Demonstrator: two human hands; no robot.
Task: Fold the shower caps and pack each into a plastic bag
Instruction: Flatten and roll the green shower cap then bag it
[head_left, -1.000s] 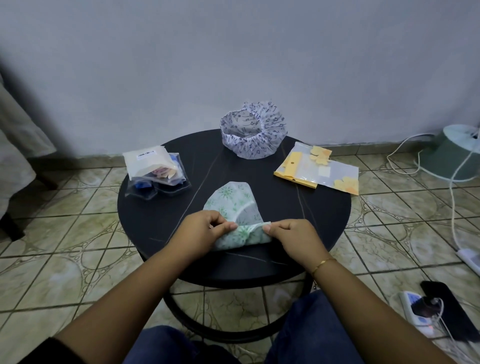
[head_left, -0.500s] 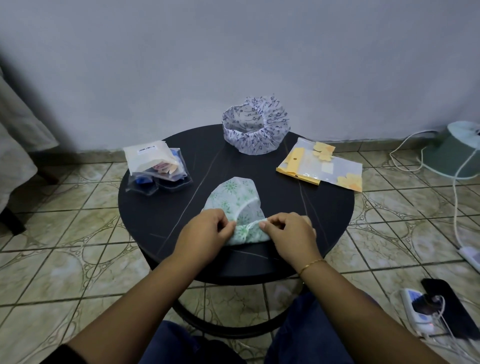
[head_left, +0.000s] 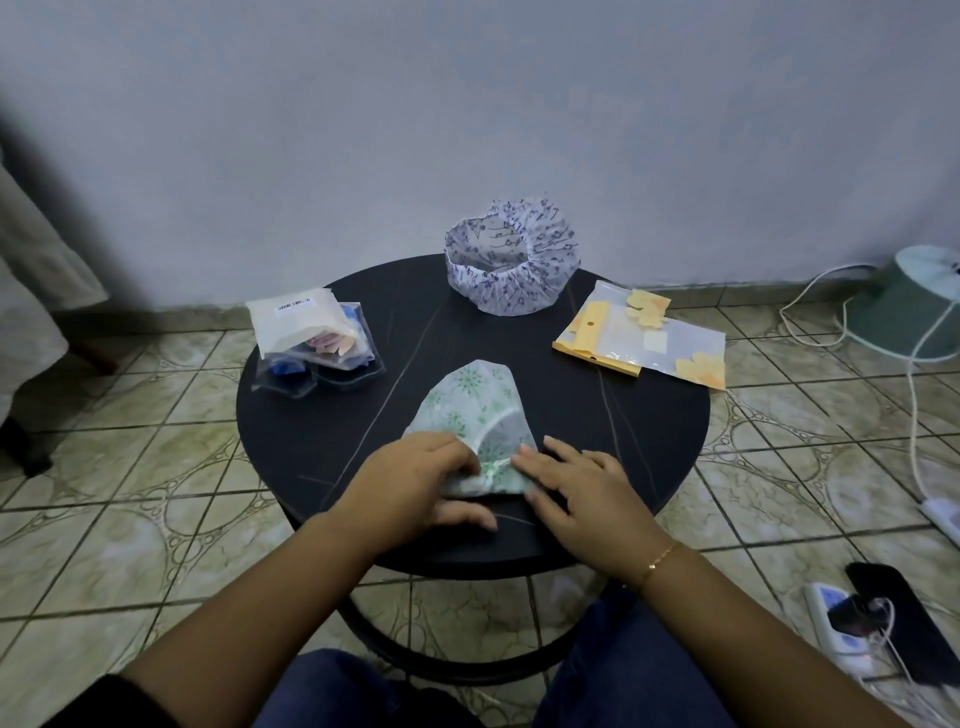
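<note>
Item: green-patterned shower cap (head_left: 470, 410), near centre of the round black counter (head_left: 649, 441), already folded to a rounded wedge, thin and translucent. Change since a second ago: both grips have gone from pinching its gathered near edge to pressing it flat, left hand (head_left: 415, 475) and right hand (head_left: 582, 493) with fingers extended, holding nothing; the fold appears set. Purple-printed cap (head_left: 511, 270) stands unfolded at the far edge; yellow-flowered plastic bag (head_left: 644, 338) lies flat at the far right.

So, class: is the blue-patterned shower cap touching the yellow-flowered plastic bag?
Apart. The head view shows bare dark table between the blue-patterned shower cap and the plastic bag.
</note>
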